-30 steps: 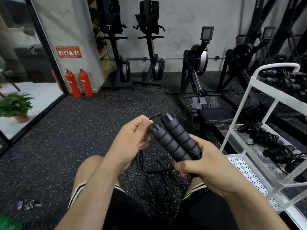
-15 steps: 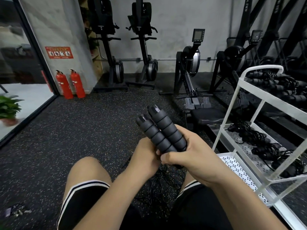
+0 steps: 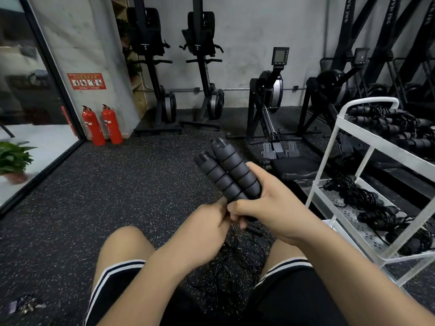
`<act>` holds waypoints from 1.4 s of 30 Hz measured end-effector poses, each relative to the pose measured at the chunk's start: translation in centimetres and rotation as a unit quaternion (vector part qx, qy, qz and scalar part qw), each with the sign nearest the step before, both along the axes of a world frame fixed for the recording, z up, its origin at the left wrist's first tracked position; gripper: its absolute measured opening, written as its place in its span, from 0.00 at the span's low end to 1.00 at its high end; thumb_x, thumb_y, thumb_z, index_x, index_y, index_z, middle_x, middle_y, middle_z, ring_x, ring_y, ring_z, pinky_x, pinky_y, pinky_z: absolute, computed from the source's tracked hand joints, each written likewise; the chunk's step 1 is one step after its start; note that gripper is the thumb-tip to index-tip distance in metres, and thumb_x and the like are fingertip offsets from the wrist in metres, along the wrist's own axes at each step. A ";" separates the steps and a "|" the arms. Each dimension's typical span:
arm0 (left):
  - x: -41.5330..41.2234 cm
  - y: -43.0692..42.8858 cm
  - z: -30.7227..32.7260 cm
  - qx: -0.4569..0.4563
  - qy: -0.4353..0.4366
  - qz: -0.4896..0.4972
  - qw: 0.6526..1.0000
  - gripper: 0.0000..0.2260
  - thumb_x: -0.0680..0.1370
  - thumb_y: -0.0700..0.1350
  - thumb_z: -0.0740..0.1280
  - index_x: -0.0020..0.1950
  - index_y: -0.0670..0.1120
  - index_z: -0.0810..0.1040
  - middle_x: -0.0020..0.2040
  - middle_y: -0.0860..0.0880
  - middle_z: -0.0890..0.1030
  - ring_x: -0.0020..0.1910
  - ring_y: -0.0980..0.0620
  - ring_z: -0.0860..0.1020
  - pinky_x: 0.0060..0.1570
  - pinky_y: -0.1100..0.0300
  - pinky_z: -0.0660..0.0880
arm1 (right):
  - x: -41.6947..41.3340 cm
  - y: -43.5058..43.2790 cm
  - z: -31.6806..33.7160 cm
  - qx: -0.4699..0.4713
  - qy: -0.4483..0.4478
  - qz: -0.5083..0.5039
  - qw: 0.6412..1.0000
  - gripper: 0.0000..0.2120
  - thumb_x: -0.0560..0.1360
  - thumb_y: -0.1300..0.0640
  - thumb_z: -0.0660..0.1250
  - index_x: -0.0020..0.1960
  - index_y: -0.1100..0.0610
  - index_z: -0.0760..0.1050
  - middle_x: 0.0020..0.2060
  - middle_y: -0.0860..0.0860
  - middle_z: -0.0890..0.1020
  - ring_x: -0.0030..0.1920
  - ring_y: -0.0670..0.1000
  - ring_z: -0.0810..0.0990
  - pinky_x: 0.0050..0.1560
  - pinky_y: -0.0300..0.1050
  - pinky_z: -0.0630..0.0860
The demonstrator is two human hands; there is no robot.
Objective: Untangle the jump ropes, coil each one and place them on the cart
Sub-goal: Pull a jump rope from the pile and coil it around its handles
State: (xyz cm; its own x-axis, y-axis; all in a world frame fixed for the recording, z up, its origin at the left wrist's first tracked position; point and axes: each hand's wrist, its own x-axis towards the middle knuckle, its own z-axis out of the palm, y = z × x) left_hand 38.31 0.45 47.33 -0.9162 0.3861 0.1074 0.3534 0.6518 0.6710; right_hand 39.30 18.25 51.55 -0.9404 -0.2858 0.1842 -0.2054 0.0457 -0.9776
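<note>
Two black foam jump rope handles [image 3: 226,171] stand side by side, tilted up and to the left, gripped near their lower ends by my right hand [image 3: 270,205]. My left hand [image 3: 207,227] is just below them, fingers curled at the rope where it leaves the handles; the grip itself is hidden. The thin black rope [image 3: 237,257] hangs down in loose loops onto the floor between my knees. The white three-tier cart [image 3: 367,137] stands at the right, with coiled ropes on its top shelf [image 3: 390,128] and more ropes on its middle shelf [image 3: 367,205].
Rowing machines [image 3: 270,107] and ski machines line the back wall. Two red fire extinguishers [image 3: 102,124] stand at the left by a glass wall, with a potted plant [image 3: 13,161] behind it. A small bunch of keys [image 3: 23,305] lies on the speckled rubber floor at lower left.
My left hand has dropped from beside the handle tops to below the handles, next to my right hand. The handles stay in my right hand.
</note>
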 end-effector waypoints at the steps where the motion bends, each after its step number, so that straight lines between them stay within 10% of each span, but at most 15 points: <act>1: 0.2 -0.2 0.1 0.004 0.008 -0.016 1.000 0.12 0.86 0.46 0.62 0.47 0.62 0.74 0.40 0.51 0.82 0.34 0.52 0.78 0.39 0.49 0.76 | -0.3 0.2 0.0 0.003 0.003 -0.010 1.000 0.20 0.73 0.79 0.70 0.60 0.66 0.70 0.37 0.59 0.82 0.34 0.57 0.81 0.31 0.49 0.78; 9: 1.0 -3.0 2.8 -0.021 0.026 -0.043 0.999 0.12 0.85 0.58 0.67 0.45 0.56 0.82 0.31 0.56 0.77 0.29 0.58 0.73 0.33 0.57 0.69 | -2.3 2.4 -0.6 0.212 0.055 -0.084 0.972 0.31 0.70 0.68 0.75 0.67 0.44 0.72 0.48 0.50 0.84 0.36 0.50 0.80 0.36 0.50 0.79; 16: 0.8 -3.6 3.6 0.081 0.042 -0.036 0.995 0.06 0.79 0.53 0.76 0.43 0.56 0.85 0.30 0.56 0.77 0.30 0.60 0.71 0.32 0.64 0.64 | -1.5 2.4 -1.0 0.496 0.056 0.031 0.866 0.18 0.70 0.59 0.77 0.54 0.49 0.73 0.43 0.47 0.81 0.41 0.47 0.79 0.38 0.45 0.74; 27: -1.7 -4.6 0.7 0.270 -0.097 -0.091 0.954 0.15 0.72 0.59 0.81 0.41 0.49 0.85 0.40 0.45 0.80 0.39 0.48 0.74 0.39 0.60 0.70 | 3.7 1.4 3.5 0.581 0.099 0.150 0.794 0.18 0.72 0.55 0.76 0.50 0.46 0.66 0.41 0.48 0.78 0.37 0.50 0.78 0.39 0.56 0.77; 33: -1.1 -2.1 -0.5 0.374 -0.187 0.019 0.908 0.12 0.83 0.37 0.65 0.40 0.46 0.78 0.32 0.49 0.78 0.35 0.52 0.74 0.34 0.59 0.73 | 4.3 2.2 6.3 0.448 0.134 0.082 0.880 0.21 0.72 0.56 0.80 0.54 0.46 0.69 0.41 0.47 0.81 0.40 0.48 0.80 0.40 0.50 0.77; 36: -0.7 -0.7 -0.1 0.370 -0.149 -0.035 0.916 0.20 0.82 0.41 0.67 0.30 0.53 0.71 0.28 0.52 0.62 0.27 0.55 0.58 0.30 0.60 0.56 | 3.7 2.7 6.4 0.337 0.106 0.030 0.935 0.27 0.72 0.58 0.83 0.60 0.46 0.68 0.44 0.50 0.86 0.40 0.57 0.84 0.43 0.58 0.82; 42: 0.1 -0.1 1.1 0.292 -0.074 -0.020 0.953 0.16 0.88 0.58 0.60 0.45 0.55 0.81 0.31 0.57 0.65 0.29 0.54 0.62 0.30 0.58 0.60 | 1.6 2.6 4.7 0.222 0.093 -0.093 0.966 0.28 0.74 0.62 0.82 0.59 0.47 0.65 0.39 0.54 0.87 0.30 0.53 0.81 0.32 0.51 0.81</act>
State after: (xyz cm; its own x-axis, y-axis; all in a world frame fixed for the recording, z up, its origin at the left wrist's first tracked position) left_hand 38.45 0.33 48.48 -0.9234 0.3355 0.1865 0.2444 0.1392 0.9596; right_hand 40.86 20.83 56.23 -0.9457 -0.2052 0.2520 -0.3229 0.5048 -0.8006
